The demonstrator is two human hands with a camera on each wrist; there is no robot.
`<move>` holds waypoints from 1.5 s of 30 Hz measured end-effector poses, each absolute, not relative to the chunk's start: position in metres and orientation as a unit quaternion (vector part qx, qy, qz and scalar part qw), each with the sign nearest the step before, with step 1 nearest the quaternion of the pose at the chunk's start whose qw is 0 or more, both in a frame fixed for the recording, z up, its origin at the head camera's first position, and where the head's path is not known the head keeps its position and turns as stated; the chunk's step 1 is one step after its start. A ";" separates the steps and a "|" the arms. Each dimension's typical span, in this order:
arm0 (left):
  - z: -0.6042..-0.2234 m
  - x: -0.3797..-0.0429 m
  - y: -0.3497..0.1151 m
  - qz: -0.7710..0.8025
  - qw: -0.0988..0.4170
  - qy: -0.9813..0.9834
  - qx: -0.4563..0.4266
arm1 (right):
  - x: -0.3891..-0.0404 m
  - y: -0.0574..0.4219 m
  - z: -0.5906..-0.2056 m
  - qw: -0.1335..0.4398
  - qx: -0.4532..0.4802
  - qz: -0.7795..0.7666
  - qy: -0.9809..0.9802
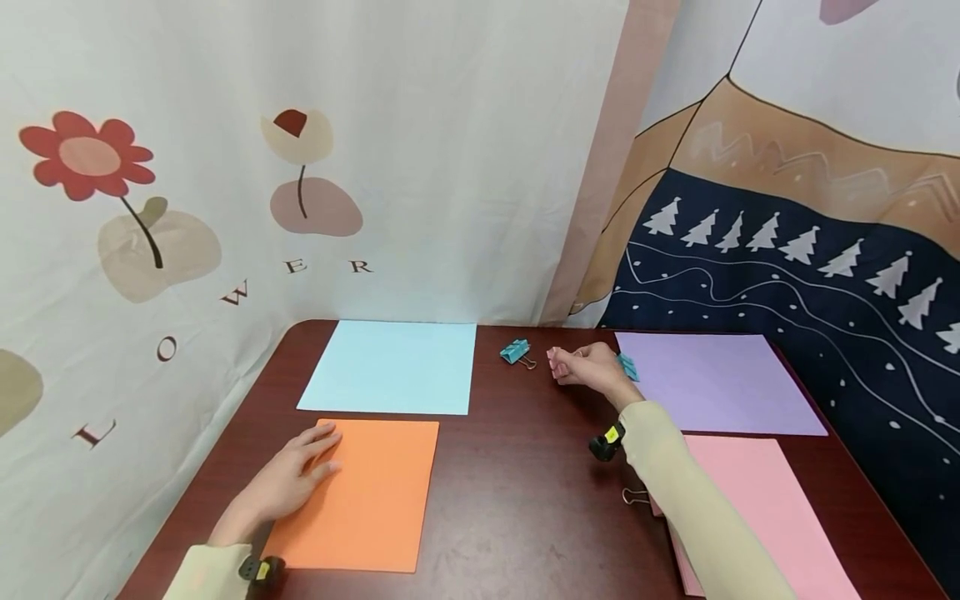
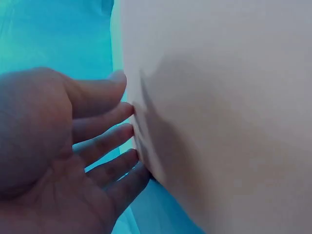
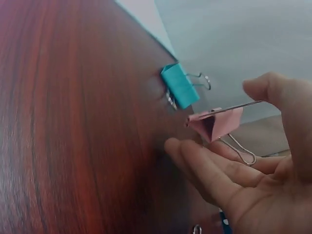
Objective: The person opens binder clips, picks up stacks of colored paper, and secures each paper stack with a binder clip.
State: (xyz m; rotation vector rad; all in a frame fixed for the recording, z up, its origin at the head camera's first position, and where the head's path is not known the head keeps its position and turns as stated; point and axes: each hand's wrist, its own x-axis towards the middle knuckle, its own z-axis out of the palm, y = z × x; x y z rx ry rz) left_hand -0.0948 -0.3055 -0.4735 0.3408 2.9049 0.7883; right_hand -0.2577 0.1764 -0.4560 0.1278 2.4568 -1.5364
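My right hand [image 1: 596, 367] is raised over the back of the table and holds a pink binder clip [image 3: 226, 121] by its wire handles, between thumb and fingers. A teal binder clip [image 1: 514, 351] lies on the table just left of that hand. Behind the wrist, a second teal clip [image 1: 628, 367] shows partly at the purple paper's edge. On the near left, my left hand [image 1: 281, 479] rests at the left edge of the orange paper [image 1: 382, 500], thumb and fingers extended. The left wrist view shows the fingertips right at the paper's edge.
Light blue paper [image 1: 393, 367] lies at the back left and purple paper [image 1: 727, 383] at the back right. Pink paper [image 1: 772, 508] sits at the near right, partly under the right sleeve, with a wire clip handle [image 1: 636, 497] at its left side. Curtains hang behind the table.
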 end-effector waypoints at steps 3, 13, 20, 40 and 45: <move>-0.476 -0.096 -0.303 0.249 0.035 0.962 0.104 | -0.256 0.178 -0.455 0.111 0.041 -0.476 0.872; -0.477 -0.101 -0.291 0.234 0.009 0.972 0.015 | -0.254 0.180 -0.455 0.072 -0.001 -0.417 0.906; -0.468 -0.104 -0.292 0.190 0.049 0.977 -0.077 | -0.253 0.183 -0.454 0.055 -0.018 -0.413 0.909; -0.451 -0.108 -0.301 0.219 0.129 0.953 -0.162 | -0.251 0.191 -0.454 0.040 -0.017 -0.429 0.902; -0.452 -0.109 -0.299 0.221 0.125 0.952 -0.169 | -0.251 0.192 -0.455 0.034 -0.012 -0.438 0.898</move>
